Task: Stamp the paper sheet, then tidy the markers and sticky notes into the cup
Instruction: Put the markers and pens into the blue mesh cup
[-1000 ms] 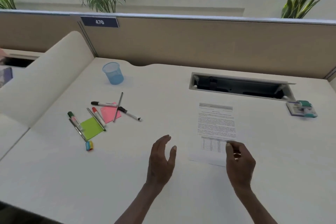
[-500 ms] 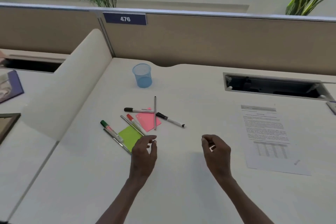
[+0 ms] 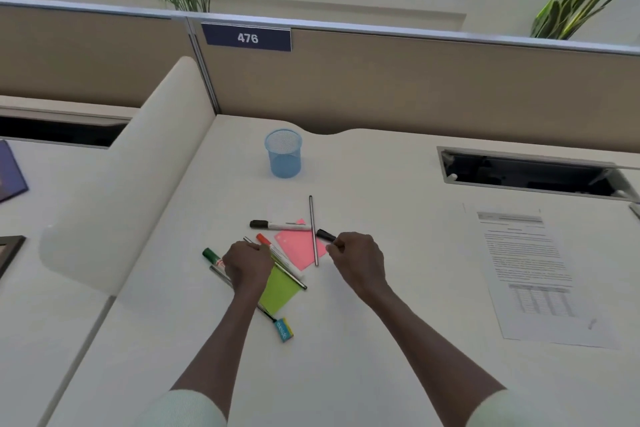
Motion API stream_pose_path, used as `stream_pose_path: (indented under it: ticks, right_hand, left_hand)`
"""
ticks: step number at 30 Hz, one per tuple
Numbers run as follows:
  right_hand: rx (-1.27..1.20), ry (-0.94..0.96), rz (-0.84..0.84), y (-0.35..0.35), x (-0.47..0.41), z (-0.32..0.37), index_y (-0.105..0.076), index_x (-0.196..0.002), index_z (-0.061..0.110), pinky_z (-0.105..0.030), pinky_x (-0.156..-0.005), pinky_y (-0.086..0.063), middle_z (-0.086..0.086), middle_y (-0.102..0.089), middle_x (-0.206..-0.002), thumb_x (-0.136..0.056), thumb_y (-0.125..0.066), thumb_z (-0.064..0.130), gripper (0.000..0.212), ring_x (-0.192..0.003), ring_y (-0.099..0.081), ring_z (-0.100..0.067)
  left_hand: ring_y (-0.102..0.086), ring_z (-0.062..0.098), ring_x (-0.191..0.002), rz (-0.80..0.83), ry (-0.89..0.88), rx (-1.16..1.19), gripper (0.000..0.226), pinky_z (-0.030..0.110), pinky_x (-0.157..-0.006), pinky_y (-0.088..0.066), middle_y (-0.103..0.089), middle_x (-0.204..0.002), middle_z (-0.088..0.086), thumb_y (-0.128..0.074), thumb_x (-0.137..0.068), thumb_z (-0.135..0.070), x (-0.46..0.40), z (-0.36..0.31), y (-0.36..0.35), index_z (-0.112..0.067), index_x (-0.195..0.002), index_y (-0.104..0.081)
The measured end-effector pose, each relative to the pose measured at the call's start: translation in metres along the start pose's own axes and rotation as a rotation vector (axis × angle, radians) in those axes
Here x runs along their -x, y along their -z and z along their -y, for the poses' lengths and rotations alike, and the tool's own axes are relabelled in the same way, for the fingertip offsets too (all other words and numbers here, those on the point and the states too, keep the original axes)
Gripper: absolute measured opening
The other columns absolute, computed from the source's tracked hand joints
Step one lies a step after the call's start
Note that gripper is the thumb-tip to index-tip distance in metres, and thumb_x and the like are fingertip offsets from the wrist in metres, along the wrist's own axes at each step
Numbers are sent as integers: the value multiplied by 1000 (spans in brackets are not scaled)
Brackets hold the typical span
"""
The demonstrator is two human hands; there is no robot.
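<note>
Head view, the only one: both hands are down in the pile at the middle of the frame. The right hand (image 3: 358, 262) has its grip pinched on the black-capped marker (image 3: 325, 235), cap poking out to the upper left. The left hand (image 3: 247, 262) sits curled over the green marker (image 3: 212, 256) and a thin pen; can't tell if its grip is actually closed on anything.

The mesh cup (image 3: 283, 153) stands upright above the pile, well apart. The paper sheet (image 3: 540, 274) lies flat at the right.

My take: lift that marker clear first, because the long thin pen (image 3: 313, 230) lies across the pink sticky note (image 3: 301, 248) and would roll. Drop markers in end-first, and save the green sticky note (image 3: 278, 291) for last.
</note>
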State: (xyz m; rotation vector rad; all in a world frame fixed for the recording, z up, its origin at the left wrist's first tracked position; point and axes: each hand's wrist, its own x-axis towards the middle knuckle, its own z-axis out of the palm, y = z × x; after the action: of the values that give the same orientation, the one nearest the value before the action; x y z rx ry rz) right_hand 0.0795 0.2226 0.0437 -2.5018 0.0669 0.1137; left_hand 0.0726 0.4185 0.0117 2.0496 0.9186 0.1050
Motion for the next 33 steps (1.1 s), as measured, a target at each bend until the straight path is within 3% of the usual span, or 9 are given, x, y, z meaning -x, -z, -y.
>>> stream_pose_path:
  ticks: [7, 10, 13, 17, 20, 23, 26, 30, 33]
  right_hand:
    - [197, 87, 88, -34, -24, 14, -66, -91, 15, -33, -64, -37, -9, -69, -93, -87, -55, 32, 21, -92, -63, -31]
    - [234, 99, 106, -42, -27, 14, -62, -89, 14, -32, -61, -33, -9, -68, -89, -86, -54, 32, 20, -88, -63, -32]
    - [225, 69, 118, -47, -26, 18, -59, -84, 14, -32, -59, -31, -8, -66, -85, -84, -53, 28, 14, -83, -62, -32]
    - [209, 29, 132, -46, -24, 22, -58, -83, 13, -31, -58, -31, -9, -66, -83, -80, -53, 21, 10, -79, -62, -33]
    - [210, 7, 146, -39, -21, 22, -51, -74, 12, -33, -57, -31, -6, -55, -72, -79, -53, 19, 9, -70, -53, -32]
    - [201, -27, 139, -33, -17, 22, -43, -63, 13, -32, -52, -27, -2, -47, -64, -78, -54, 22, 20, -65, -48, -29]
    - [183, -56, 106, -26, -13, 23, -41, -59, 14, -30, -47, -21, 0, -43, -57, -77, -53, 25, 25, -63, -49, -29]
    - [83, -64, -19, -8, -6, 24, -60, -69, 12, -32, -54, -42, -3, -62, -66, -80, -54, 27, 20, -68, -59, -28]
    - [-90, -57, -165, 14, -7, 25, -67, -71, 14, -32, -60, -48, 1, -68, -67, -79, -60, 26, 16, -65, -61, -22]
  left_hand:
    - [-68, 22, -63, 51, 110, 50, 31, 30, -67, -55, -69, -54, 4, -71, -81, -28, -10, -3, 1, -9, -56, -72]
    - [-71, 21, -65, 74, 119, 70, 30, 31, -69, -56, -71, -57, 5, -74, -81, -29, -12, -1, 2, -12, -57, -71]
    - [-69, 21, -61, 105, 118, 39, 28, 29, -62, -54, -70, -54, 6, -76, -79, -24, -14, 3, 3, -10, -55, -70]
    - [-62, 24, -60, 125, 171, -86, 23, 22, -46, -32, -61, -52, 6, -79, -69, -20, -18, -3, 6, -1, -62, -68]
    - [-67, 27, -67, 116, 191, -96, 24, 24, -50, -41, -68, -58, 9, -74, -65, -23, -18, -11, 6, 1, -65, -68]
    - [-63, 27, -65, 117, 188, -108, 30, 24, -49, -36, -62, -55, 8, -74, -69, -27, -16, -15, 5, -1, -63, -62]
    - [-64, 32, -74, 117, 204, -132, 40, 28, -56, -40, -67, -72, 15, -75, -70, -36, -17, -14, 7, 2, -72, -62]
    - [-67, 31, -72, 120, 116, -163, 53, 28, -56, -43, -70, -69, 13, -64, -72, -53, -13, -19, 28, 0, -66, -67]
    - [-68, 26, -72, 49, -44, -126, 35, 32, -70, -52, -70, -63, 4, -63, -71, -47, -8, -37, 55, -13, -64, -68]
